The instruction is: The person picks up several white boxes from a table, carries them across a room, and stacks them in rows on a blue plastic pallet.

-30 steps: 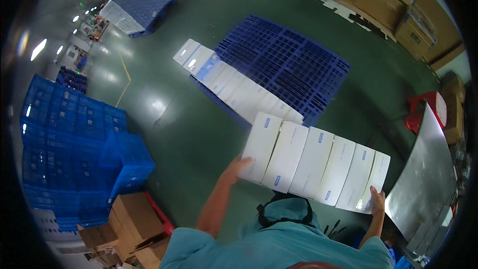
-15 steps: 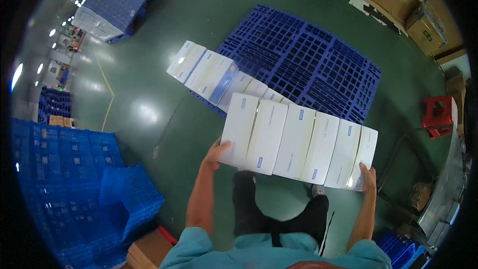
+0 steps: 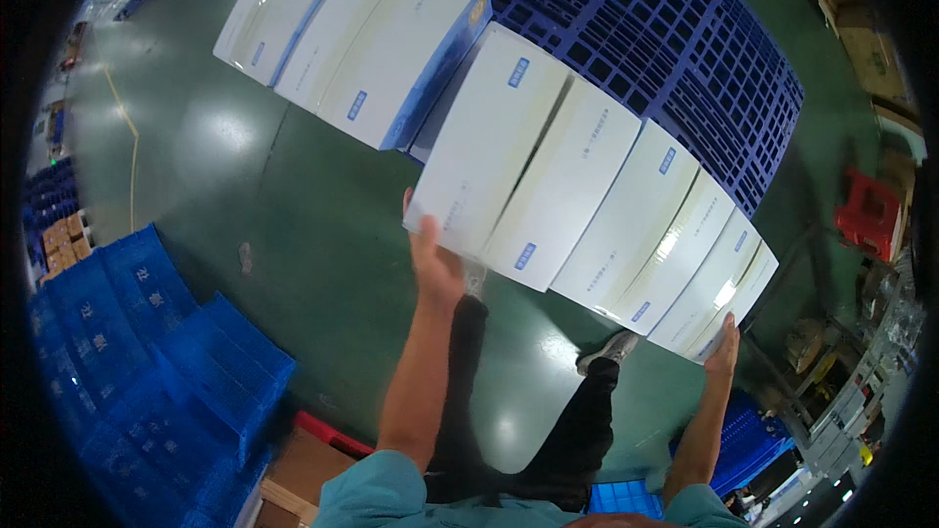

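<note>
A row of several white cartons (image 3: pixel 567 176) with small blue labels is held tilted in front of me, pressed together end to end. My left hand (image 3: pixel 436 264) grips its left end, thumb on the near face and most of the fingers hidden behind. At the right end, my right hand (image 3: pixel 724 347) is pressed against the last carton. Beyond them other white cartons (image 3: pixel 362 34), one with a blue side, stand along the near left edge of a dark blue plastic pallet (image 3: pixel 685 49). The held row partly hides that edge, so whether it touches the pallet I cannot tell.
Blue folded crates or bins (image 3: pixel 147 352) are piled at the left, near a brown cardboard box (image 3: pixel 303 474). To the right are a red stool (image 3: pixel 869 215) and a metal frame (image 3: pixel 841 372). Green floor (image 3: pixel 333 225) surrounds the pallet.
The pallet and its cartons appear nearer and larger now. The held row has come forward, its right end tipping lower, with both hands still on it. My feet have shifted.
</note>
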Demonstrator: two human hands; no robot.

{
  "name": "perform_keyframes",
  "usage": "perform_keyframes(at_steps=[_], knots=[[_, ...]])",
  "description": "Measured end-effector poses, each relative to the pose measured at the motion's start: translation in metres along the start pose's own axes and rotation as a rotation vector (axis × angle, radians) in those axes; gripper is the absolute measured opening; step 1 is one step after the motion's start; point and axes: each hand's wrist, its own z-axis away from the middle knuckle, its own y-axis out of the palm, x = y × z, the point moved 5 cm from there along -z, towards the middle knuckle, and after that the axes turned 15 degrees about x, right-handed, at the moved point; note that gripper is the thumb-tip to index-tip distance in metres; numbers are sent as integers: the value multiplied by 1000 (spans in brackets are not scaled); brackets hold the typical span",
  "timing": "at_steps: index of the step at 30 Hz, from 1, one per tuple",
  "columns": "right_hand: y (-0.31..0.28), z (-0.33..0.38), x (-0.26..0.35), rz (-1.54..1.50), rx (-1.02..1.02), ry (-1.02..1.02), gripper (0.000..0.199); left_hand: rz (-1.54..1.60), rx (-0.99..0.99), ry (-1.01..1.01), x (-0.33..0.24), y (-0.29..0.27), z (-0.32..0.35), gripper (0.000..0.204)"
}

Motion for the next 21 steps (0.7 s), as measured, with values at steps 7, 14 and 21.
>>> perform_keyframes(at_steps=[7,14,21], knots=[[35,-1,2,2,-46,-21,57,-49,-23,-61,-19,31,-32,63],[65,-10,20,-89,164,-7,53,-116,57,55,-29,48,-62,55],[60,-5,16,-121,171,107,58,-271,-114,-97,-33,37,-59,75]])
